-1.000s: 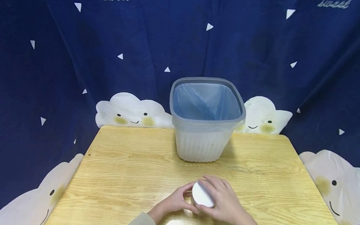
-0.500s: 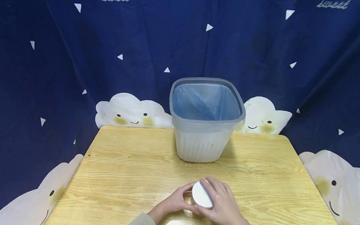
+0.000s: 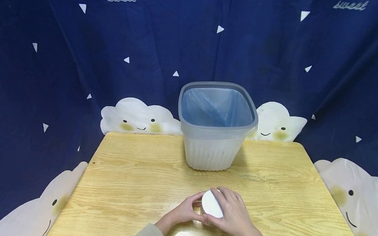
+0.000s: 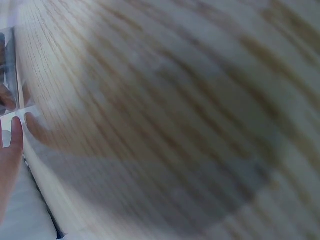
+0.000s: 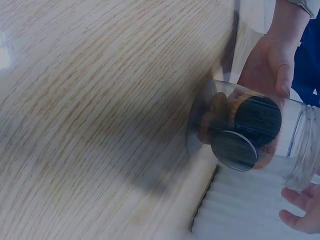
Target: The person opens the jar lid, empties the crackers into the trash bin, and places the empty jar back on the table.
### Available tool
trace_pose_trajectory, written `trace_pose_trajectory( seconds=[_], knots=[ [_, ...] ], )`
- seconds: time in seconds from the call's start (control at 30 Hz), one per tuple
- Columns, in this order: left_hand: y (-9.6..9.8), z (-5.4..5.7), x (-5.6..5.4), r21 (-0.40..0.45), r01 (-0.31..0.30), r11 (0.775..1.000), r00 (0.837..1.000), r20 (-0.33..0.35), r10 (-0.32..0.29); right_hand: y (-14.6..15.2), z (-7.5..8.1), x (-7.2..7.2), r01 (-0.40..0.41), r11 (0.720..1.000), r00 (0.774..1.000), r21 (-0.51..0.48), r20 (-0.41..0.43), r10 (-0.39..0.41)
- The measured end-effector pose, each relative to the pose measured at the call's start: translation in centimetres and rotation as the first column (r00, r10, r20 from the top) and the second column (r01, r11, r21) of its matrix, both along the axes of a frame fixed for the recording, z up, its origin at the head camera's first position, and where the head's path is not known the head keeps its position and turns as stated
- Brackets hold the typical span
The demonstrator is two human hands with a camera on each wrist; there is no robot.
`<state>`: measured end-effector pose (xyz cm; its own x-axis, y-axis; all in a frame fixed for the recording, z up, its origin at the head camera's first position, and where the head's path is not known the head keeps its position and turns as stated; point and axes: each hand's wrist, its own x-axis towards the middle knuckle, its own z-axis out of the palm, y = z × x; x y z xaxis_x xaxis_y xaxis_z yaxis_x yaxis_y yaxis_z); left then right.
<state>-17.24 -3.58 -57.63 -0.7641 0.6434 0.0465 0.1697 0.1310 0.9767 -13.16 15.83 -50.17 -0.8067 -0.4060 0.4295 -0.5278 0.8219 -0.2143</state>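
A clear jar point(image 5: 287, 125) stands near the front of the table, topped by a round white lid point(image 3: 210, 204). Inside lie two dark round discs point(image 5: 257, 121), one with a pale line along its edge, and some brownish pieces point(image 5: 217, 107). My left hand point(image 3: 184, 209) grips the jar body from the left, thumb and fingers spread around it. My right hand point(image 3: 233, 212) holds the lid by its edge, fingers over the far side and thumb at the near side. In the left wrist view, just a finger point(image 4: 12, 150) and a slice of the jar point(image 4: 9, 70) show.
A translucent white bin point(image 3: 213, 149) with a grey rim and a thin plastic liner stands at the back of the wooden table point(image 3: 133, 165). Behind and beside the table hangs a dark blue curtain point(image 3: 148, 38) with printed clouds.
My right hand has turned slightly on the lid and its forearm has swung a little left. My left hand, the jar and the bin stay in place.
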Motion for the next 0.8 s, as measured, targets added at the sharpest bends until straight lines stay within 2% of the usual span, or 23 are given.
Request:
trace_pose_trajectory(
  seconds=[0.2,0.53,0.8],
  knots=[
    [-0.01,0.15,0.06,0.005,0.008,1.0,1.0,-0.004,-0.008,0.0,0.0,-0.09,-0.01,1.0,1.0,-0.004,-0.006,0.01],
    [0.04,-0.27,-0.04,0.011,0.011,1.0,0.999,-0.031,-0.01,0.09,0.18,-0.23,-0.037,0.999,0.999,0.0,0.004,0.037],
    [0.02,-0.12,-0.11,0.012,0.013,1.0,1.0,-0.004,-0.013,0.43,0.46,-0.71,-0.097,0.995,0.995,0.021,0.005,0.097]
  ],
)
